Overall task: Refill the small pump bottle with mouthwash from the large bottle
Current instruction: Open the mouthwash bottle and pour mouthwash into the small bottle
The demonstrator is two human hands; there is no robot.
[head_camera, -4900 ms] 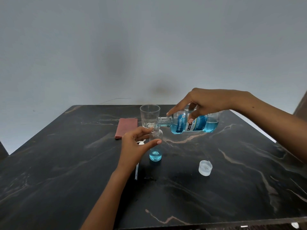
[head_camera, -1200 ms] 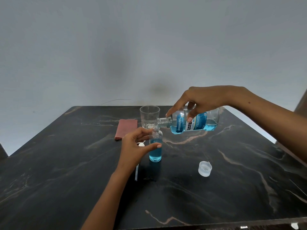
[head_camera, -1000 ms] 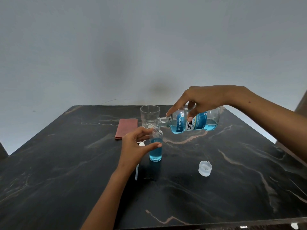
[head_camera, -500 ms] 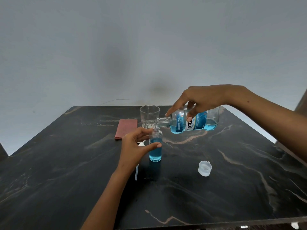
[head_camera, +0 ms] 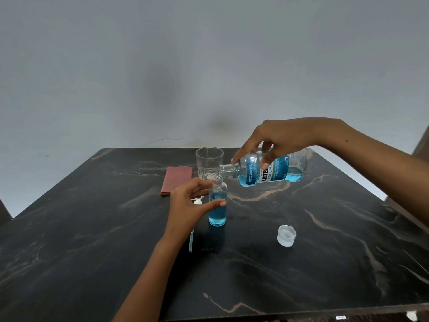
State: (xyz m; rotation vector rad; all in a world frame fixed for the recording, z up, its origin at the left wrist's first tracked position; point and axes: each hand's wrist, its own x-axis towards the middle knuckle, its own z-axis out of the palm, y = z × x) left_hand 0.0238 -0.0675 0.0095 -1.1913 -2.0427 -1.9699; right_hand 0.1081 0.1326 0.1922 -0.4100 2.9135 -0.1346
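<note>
Blue liquid has climbed well up the small bottle [head_camera: 217, 205] since a few seconds back. Left hand [head_camera: 189, 206] curls round it, hiding its left side and most of the pump head [head_camera: 198, 201] behind. Right hand [head_camera: 282, 138] grips the large bottle [head_camera: 267, 169] from above, lying nearly level, neck pointing left over the small bottle's mouth. Cap [head_camera: 286, 235] sits apart on the table [head_camera: 92, 240].

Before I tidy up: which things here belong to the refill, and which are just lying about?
In use: small bottle, large bottle, cap, pump, left hand, right hand.
Lying about: glass, cloth.
</note>
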